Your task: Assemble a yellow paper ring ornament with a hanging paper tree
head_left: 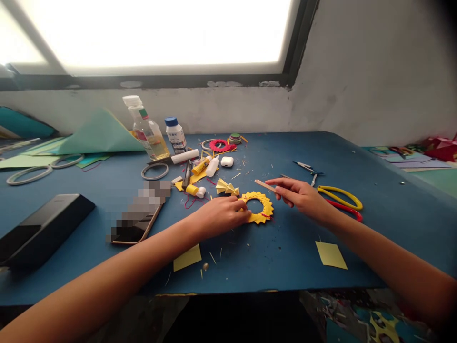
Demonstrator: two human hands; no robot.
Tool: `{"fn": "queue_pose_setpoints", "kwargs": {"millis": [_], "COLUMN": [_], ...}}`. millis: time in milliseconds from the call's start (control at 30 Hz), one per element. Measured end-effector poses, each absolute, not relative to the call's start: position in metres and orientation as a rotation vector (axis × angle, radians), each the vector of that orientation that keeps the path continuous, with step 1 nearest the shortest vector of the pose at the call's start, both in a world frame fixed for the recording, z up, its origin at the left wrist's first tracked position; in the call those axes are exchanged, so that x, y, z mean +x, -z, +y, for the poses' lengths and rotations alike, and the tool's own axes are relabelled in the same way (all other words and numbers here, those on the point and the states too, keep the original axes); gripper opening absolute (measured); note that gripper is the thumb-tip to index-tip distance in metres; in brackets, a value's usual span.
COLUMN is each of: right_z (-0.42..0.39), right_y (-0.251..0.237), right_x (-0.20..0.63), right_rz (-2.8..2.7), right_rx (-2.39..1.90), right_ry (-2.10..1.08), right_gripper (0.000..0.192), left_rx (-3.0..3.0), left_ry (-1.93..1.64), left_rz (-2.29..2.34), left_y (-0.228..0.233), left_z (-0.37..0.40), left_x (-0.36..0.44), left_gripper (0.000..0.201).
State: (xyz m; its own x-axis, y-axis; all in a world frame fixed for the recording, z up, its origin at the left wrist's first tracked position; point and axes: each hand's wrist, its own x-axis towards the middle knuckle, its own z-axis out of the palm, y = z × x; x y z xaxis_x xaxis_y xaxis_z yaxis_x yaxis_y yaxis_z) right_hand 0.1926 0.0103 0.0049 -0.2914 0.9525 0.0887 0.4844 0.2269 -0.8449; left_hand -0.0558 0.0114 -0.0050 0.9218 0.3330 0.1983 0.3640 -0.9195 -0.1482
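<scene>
Left hand (223,215) pinches the yellow paper ring (257,207) on the desk (278,257); right hand (298,194) grips a stick (264,185). Pressing risks crushing the ring's folds.

On the blue table (374,157), yellow scissors (341,194) with a red pair just beside them lie at 3 o'clock, and a clear bottle (146,128) with a small blue-capped bottle (175,134) stands at 11 o'clock. A black box (43,228) and a phone (137,221) lie at 9 o'clock. Two yellow paper squares (331,254) lie near the front edge, at 5 and 7 o'clock.
</scene>
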Motion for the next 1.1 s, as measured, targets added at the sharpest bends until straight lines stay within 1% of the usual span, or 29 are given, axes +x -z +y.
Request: {"fn": "queue_pose_setpoints", "kwargs": {"millis": [100,167,333,433,567,600,667,833,1000,1100], "right_z": [0.009,0.009,0.017,0.025,0.035,0.037,0.041,0.041,0.038,0.043], "right_y": [-0.005,-0.006,-0.002,0.001,0.011,0.013,0.019,0.027,0.022,-0.003], "right_x": [0.193,0.193,0.199,0.205,0.211,0.212,0.214,0.214,0.214,0.216], "right_rz": [-1.926,-1.95,-1.912,-1.883,-1.932,-1.999,-2.07,-2.166,-2.15,-2.063], "right_rx": [-1.305,-1.29,-1.35,-1.394,-1.41,-1.413,-1.385,-1.313,-1.236,-1.176], "right_ry": [-0.823,-0.744,-0.603,-0.565,-0.425,-0.354,-0.319,-0.217,-0.154,-0.153], "right_gripper": [0.037,0.036,0.037,0.039,0.035,0.034,0.03,0.027,0.027,0.034], "left_rx": [-2.773,-2.697,-2.549,-2.538,-2.551,-2.56,-2.587,-2.662,-2.658,-2.653], "left_ry": [0.248,0.331,0.777,1.105,1.503,1.574,1.706,1.966,2.192,2.251], "left_rz": [-0.387,-0.385,-0.586,-0.766,-1.127,-1.216,-1.361,-1.464,-1.461,-1.468], "left_y": [0.004,0.003,-0.013,-0.035,-0.074,-0.084,-0.103,-0.136,-0.14,-0.133], "left_z": [0.005,0.003,0.009,0.017,0.021,0.021,0.022,0.029,0.037,0.036], "left_x": [-0.053,-0.053,-0.062,-0.065,-0.061,-0.06,-0.056,-0.05,-0.046,-0.046], "left_gripper": [0.021,0.022,0.019,0.017,0.017,0.018,0.021,0.031,0.041,0.044]}}
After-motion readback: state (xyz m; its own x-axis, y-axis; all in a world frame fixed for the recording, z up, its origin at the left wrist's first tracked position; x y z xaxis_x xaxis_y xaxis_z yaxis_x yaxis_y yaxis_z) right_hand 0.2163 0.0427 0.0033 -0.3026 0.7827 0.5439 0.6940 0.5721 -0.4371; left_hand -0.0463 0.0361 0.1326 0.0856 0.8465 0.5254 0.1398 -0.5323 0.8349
